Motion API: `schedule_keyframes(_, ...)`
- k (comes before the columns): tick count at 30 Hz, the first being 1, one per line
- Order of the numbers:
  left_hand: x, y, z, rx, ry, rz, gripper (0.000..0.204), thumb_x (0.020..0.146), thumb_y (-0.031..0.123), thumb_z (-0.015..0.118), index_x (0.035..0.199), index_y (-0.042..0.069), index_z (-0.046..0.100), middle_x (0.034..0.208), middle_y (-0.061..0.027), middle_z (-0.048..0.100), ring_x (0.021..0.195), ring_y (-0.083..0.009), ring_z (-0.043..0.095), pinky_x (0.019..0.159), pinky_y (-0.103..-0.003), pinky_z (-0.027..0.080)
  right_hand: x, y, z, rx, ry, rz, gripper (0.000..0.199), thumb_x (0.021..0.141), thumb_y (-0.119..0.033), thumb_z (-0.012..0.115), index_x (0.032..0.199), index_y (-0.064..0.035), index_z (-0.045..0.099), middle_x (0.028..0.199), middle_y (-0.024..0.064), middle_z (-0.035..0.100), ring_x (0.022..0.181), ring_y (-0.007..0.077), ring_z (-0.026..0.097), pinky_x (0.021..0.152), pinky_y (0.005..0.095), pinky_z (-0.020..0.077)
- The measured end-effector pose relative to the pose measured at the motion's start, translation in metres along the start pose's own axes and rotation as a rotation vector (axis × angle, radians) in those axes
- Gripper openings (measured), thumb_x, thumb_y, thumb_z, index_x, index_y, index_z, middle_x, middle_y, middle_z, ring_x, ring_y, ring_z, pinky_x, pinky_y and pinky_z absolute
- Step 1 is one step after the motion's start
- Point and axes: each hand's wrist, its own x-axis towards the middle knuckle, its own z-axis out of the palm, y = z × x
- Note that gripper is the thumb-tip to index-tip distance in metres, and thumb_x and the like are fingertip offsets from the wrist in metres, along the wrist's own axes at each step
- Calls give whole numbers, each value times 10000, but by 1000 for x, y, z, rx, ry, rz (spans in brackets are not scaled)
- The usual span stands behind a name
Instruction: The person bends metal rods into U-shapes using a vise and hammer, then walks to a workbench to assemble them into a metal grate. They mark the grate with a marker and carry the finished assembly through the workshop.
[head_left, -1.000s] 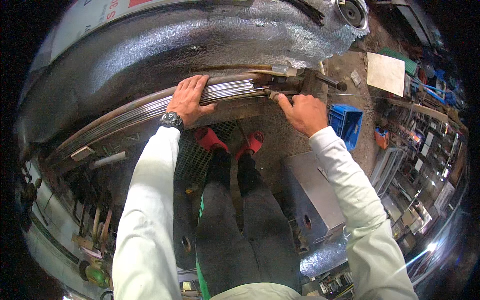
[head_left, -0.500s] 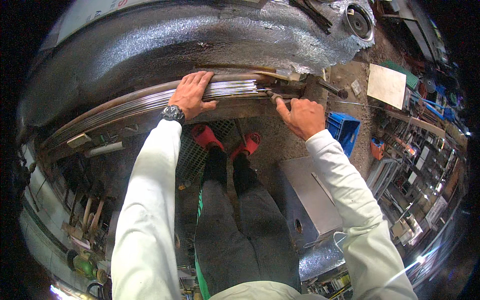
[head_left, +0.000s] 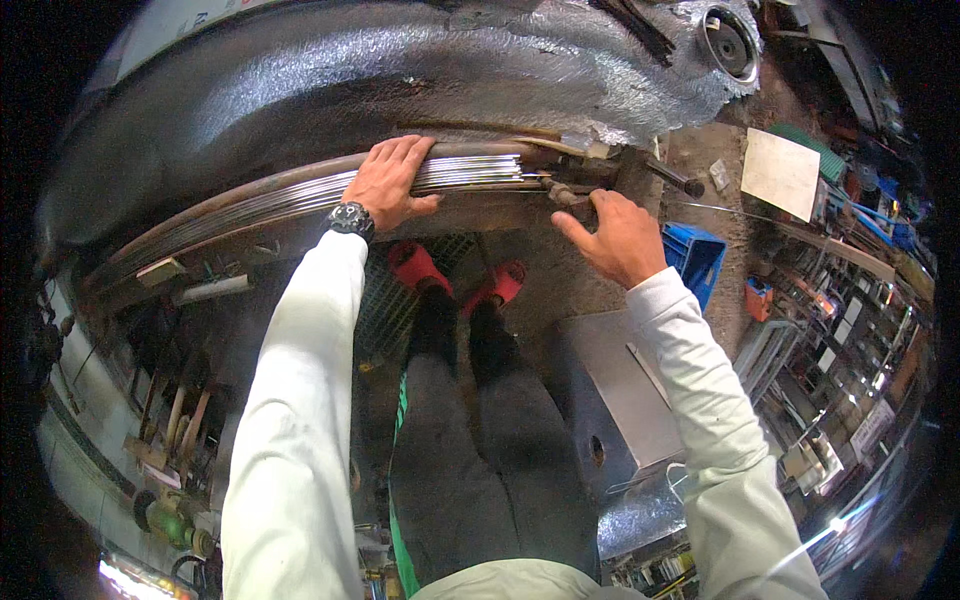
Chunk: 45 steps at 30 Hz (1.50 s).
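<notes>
A long bundle of thin shiny metal strips (head_left: 470, 172) lies along the edge of a big machine bed covered in metal filings (head_left: 400, 70). My left hand (head_left: 388, 180), with a black wristwatch (head_left: 350, 217) on its wrist, presses flat on top of the bundle near its right end. To the right, my right hand (head_left: 615, 235) is at a small rusty clamp or handle (head_left: 560, 190) by the bundle's end, thumb touching it and fingers half curled. Whether it grips the handle is hidden. Below the hands are my legs in dark trousers and red shoes (head_left: 420, 268).
A blue plastic crate (head_left: 695, 258) stands on the floor right of my feet. A grey metal box (head_left: 620, 400) sits beside my right leg. Tools hang on a rack (head_left: 170, 400) at the left. A pale board (head_left: 780, 172) and cluttered shelves (head_left: 850, 330) fill the right side.
My left hand has stayed on the bundle. My right hand has shifted slightly along the bundle's end toward the rusty clamp. The view has tilted a little.
</notes>
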Motion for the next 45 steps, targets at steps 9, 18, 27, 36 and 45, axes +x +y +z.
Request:
schedule_keyframes(9, 4, 3, -1, 20, -35, -34, 842, 811, 409, 767, 1475, 64, 382, 1466, -192, 456, 1386, -376, 403, 1184, -472, 317, 8, -20, 4, -25, -87, 308, 616, 957, -580, 497, 867, -2, 689, 839, 296, 688, 834, 434, 698, 776, 520, 542)
schedule_keyframes(18, 6, 9, -5, -1, -55, -52, 845, 800, 392, 777, 1477, 71, 388, 1482, -175, 447, 1395, -357, 402, 1198, -458, 307, 4, 15, -20, 247, 70, 53, 459, 974, -457, 593, 974, -11, 701, 950, 219, 694, 874, 386, 672, 792, 463, 523)
schedule_keyframes(27, 9, 4, 1, 46, -3, 24, 857, 789, 369, 784, 1476, 72, 369, 1466, -183, 459, 1372, -366, 423, 1181, -465, 334, 45, 155, -43, 1207, -233, -216, 636, 1046, -527, 381, 834, -4, 675, 897, 101, 682, 864, 248, 636, 931, 368, 441)
schedule_keyframes(36, 8, 3, 2, 142, -51, -18, 854, 762, 346, 750, 1475, 87, 358, 1429, -198, 481, 1325, -398, 455, 1152, -481, 356, 41, 172, 14, 1392, 142, -366, 435, 996, -402, 557, 746, -52, 619, 701, 31, 577, 660, 138, 536, 606, 303, 408)
schedule_keyframes(45, 9, -4, 7, 144, -45, -21, 844, 761, 345, 769, 1460, 79, 377, 1425, -194, 486, 1326, -394, 456, 1147, -482, 358, 37, 141, 26, 1290, 676, -98, 428, 994, -275, 525, 630, -71, 428, 614, 26, 359, 599, 165, 380, 668, 335, 373)
